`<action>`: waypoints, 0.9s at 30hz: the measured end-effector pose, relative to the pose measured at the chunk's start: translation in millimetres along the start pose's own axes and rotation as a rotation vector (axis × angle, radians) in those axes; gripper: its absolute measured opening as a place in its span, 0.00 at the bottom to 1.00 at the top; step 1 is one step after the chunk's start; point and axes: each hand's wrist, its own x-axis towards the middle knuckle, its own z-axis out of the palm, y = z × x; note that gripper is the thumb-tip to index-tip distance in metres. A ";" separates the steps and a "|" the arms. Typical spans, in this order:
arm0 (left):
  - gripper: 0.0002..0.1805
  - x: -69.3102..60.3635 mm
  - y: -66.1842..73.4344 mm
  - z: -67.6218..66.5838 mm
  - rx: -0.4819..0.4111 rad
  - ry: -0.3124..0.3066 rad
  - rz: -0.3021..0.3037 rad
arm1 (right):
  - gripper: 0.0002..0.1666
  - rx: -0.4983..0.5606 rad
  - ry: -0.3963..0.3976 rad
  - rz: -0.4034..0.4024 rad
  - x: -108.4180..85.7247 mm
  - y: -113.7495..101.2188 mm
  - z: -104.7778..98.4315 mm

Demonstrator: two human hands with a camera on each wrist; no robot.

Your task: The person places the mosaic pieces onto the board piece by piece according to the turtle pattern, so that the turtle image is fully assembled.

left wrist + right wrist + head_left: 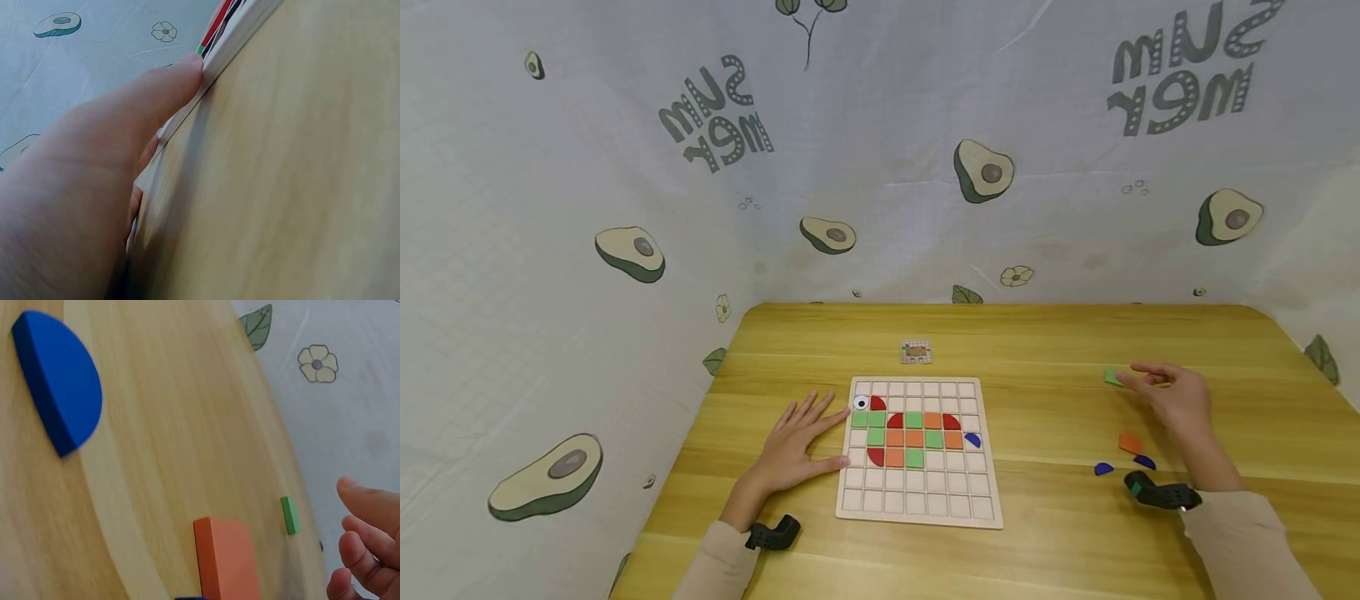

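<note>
My left hand [795, 446] lies spread on the table, thumb and index fingertip against the left edge of a wooden grid board [917, 512]. The thumb also meets the board's edge in the left wrist view. Green, orange and red tiles, a white eye disc [861, 402] and a blue half-round piece [973, 440] sit in the board's squares. My right hand [1172, 402] hovers at a green tile [1112, 377] on the right. In the right wrist view the fingers, loosely bent, hold nothing and appear apart from that green tile [290, 515].
Nearer me on the right lie an orange tile [1130, 442] and two blue half-round pieces, one left [1103, 469] and one right [1145, 462]. A small pattern card [916, 352] rests behind the board. A printed cloth [880, 183] hangs beyond the wooden table [1037, 550].
</note>
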 end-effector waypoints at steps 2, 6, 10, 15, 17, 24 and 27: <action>0.43 -1.0 -0.4 0.1 0.004 0.007 0.002 | 0.37 0.001 -0.005 -0.002 0.1 0.6 -0.5; 0.43 -1.5 -0.4 -0.1 0.010 0.006 -0.001 | 0.36 -0.006 -0.011 -0.018 -1.3 2.7 -2.6; 0.44 -0.7 0.6 -0.6 0.006 -0.005 -0.010 | 0.36 -0.010 -0.019 -0.031 -3.4 6.3 -5.8; 0.44 -0.5 1.5 -1.1 0.000 -0.002 -0.010 | 0.38 -0.021 -0.046 -0.031 -5.4 9.3 -9.8; 0.44 -0.6 1.7 -1.5 -0.001 0.000 -0.011 | 0.39 -0.037 -0.063 -0.032 -6.0 9.9 -11.1; 0.44 -0.8 2.5 -2.5 -0.002 -0.003 -0.010 | 0.39 -0.070 -0.108 -0.035 -7.6 14.4 -14.1; 0.43 -0.1 2.5 -2.1 -0.006 -0.005 -0.009 | 0.39 -0.067 -0.129 -0.048 -9.6 16.5 -15.7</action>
